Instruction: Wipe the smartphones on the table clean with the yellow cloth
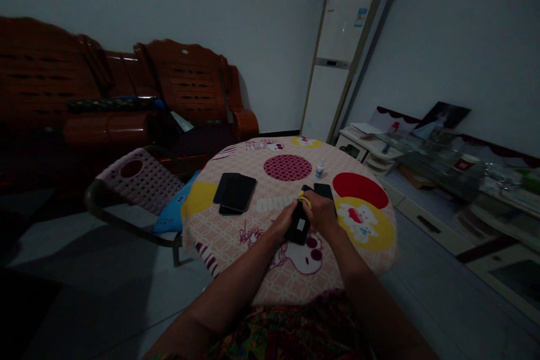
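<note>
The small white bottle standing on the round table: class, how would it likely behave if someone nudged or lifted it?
The small bottle stands upright, tall for its narrow base, so a sideways push would probably tip it. Its body looks round, so once down it might roll across the tablecloth. Being little and seemingly plastic, it is likely light and not very fragile, though the dim picture leaves its material unsure.

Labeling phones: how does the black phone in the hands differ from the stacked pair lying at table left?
The held phone is gripped by the left hand and right hand; the stacked pair lies untouched on the tablecloth. The held one shows a pale patch; the pair looks plain. All are black slabs.
</note>
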{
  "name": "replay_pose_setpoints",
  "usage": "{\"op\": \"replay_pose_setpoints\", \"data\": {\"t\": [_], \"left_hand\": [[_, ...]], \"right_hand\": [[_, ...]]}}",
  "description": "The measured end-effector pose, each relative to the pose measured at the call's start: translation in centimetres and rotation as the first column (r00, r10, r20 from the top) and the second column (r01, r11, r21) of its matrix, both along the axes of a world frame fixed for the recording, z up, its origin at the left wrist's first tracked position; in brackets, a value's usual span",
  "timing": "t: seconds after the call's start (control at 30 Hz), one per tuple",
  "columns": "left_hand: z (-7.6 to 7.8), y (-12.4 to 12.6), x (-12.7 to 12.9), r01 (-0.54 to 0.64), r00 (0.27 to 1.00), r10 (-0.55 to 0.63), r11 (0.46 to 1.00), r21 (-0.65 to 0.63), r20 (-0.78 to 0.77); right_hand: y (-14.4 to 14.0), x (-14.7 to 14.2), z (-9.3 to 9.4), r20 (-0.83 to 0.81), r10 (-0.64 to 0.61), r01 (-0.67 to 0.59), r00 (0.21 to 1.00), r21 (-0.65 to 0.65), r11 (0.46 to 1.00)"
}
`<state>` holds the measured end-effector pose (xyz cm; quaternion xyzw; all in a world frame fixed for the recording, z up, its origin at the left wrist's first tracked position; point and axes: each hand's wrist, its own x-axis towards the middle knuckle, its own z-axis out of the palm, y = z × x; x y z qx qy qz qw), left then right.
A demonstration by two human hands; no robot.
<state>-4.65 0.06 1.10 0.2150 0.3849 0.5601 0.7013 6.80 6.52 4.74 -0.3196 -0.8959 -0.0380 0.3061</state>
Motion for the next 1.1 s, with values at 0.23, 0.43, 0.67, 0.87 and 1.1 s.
{"op": "replay_pose_setpoints", "data": {"t": [0.23,0.43,0.67,0.87,1.1], "left_hand": [[0.1,-0.1,-0.1,0.074,0.991,-0.078,0.996,0.04,0.11],[0.0,0.1,0.0,0.094,0.991,-0.094,0.996,0.005,0.098],[-0.3,0.3,-0.3,0.15,0.984,-0.149,0.989,-0.003,0.095],[-0.5,0.4,-0.5,0.14,0.987,-0.135,0.989,-0.052,0.089],[-0.8,0.6,-0.7,0.203,0.973,-0.201,0.979,-0.007,0.112]], "right_hand": [[0.6,1.4,-0.6,0.032,0.036,-0.037,0.999,0.009,0.999],[0.7,1.9,-1.0,0.019,0.015,-0.014,1.0,-0.043,0.999],[1.0,0.6,-1.5,-0.299,-0.036,-0.03,0.954,-0.214,0.976],[0.5,0.3,-3.4,-0.378,-0.073,-0.005,0.923,-0.201,0.98],[1.6,0.2,-2.7,-0.314,-0.121,0.069,0.942,-0.173,0.983]]}}
